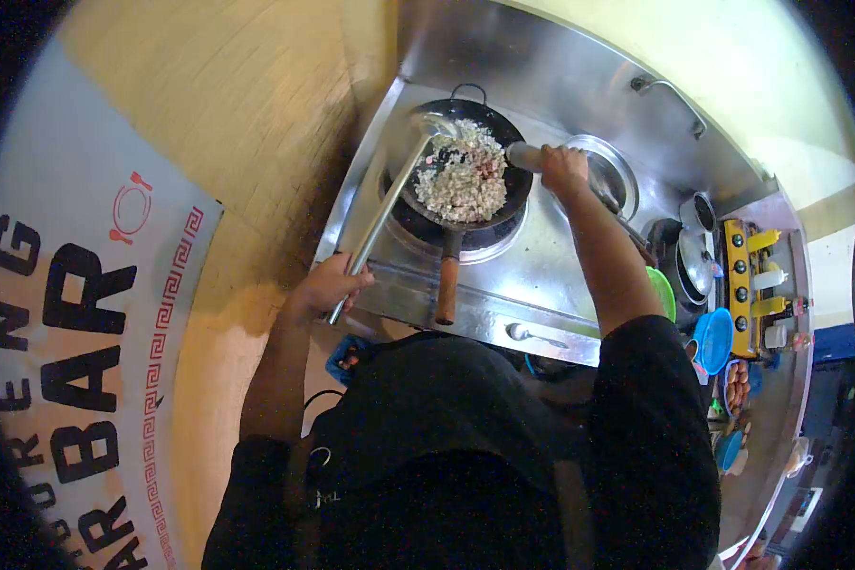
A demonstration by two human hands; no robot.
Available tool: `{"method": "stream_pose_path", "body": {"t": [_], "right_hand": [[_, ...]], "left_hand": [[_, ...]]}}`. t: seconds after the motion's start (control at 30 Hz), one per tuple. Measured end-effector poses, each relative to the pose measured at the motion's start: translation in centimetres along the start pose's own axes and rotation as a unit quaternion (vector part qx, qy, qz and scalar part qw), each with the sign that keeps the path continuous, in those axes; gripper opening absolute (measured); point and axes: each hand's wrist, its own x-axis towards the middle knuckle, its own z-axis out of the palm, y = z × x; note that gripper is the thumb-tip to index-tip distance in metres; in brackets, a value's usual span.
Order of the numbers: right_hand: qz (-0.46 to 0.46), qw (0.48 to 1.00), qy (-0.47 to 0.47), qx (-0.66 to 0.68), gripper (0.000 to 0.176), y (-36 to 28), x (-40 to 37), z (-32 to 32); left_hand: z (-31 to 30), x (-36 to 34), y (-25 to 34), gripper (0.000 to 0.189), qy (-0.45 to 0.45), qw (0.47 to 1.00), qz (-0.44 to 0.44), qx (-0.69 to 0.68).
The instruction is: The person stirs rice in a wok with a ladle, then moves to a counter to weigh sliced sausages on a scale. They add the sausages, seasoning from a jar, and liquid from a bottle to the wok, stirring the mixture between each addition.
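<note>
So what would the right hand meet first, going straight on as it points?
Probably the rim of the wok, then the rice; the right hand grips a pale cylinder, and height is unclear.

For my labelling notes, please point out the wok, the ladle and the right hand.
wok (518, 187): head view, dark right wall.
ladle (382, 218): head view, middle of shaft.
right hand (563, 169): head view, back of hand.
</note>
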Motion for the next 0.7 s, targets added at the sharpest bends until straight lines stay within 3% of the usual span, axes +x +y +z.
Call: {"method": "stream_pose_path", "body": {"t": [0.07, 0.13, 0.27, 0.33, 0.37, 0.47, 0.63, 0.7], "right_hand": [[0.007, 0.999, 0.04, -0.016, 0.027, 0.6, 0.5, 0.5], [-0.013, 0.997, -0.073, 0.006, 0.031, 0.6, 0.4, -1.0], [-0.041, 0.992, -0.113, 0.026, 0.032, -1.3, -2.5, -2.8], [-0.12, 0.992, -0.029, 0.025, 0.033, -2.2, -4.1, -2.2], [-0.138, 0.989, -0.048, 0.036, 0.034, -2.6, -4.3, -1.9], [-0.154, 0.984, -0.085, 0.016, 0.035, -3.2, -4.9, -1.4], [-0.152, 0.988, 0.037, 0.01, 0.025, -3.4, -5.1, -0.5], [-0.16, 0.984, -0.075, 0.028, 0.024, -3.9, -4.8, -0.4]], "left_hand": [[0.0, 0.4, -0.8, 0.024, -0.014, 1.0, 0.016, -0.014], [0.0, 0.8, -1.7, 0.023, -0.024, 0.999, 0.031, -0.029], [0.0, 1.3, -2.4, 0.023, -0.014, 0.998, 0.034, -0.05], [0.1, 1.1, -2.5, 0.023, -0.009, 0.998, 0.035, -0.056], [0.0, 1.0, -2.3, 0.023, -0.01, 0.999, 0.032, -0.043], [-0.1, 1.3, -2.5, 0.024, -0.018, 1.0, 0.012, -0.022], [1.4, 1.5, -3.1, 0.024, -0.008, 0.999, 0.024, -0.037], [2.1, 2.2, -4.1, 0.024, -0.027, 0.998, -0.005, -0.058]]}}
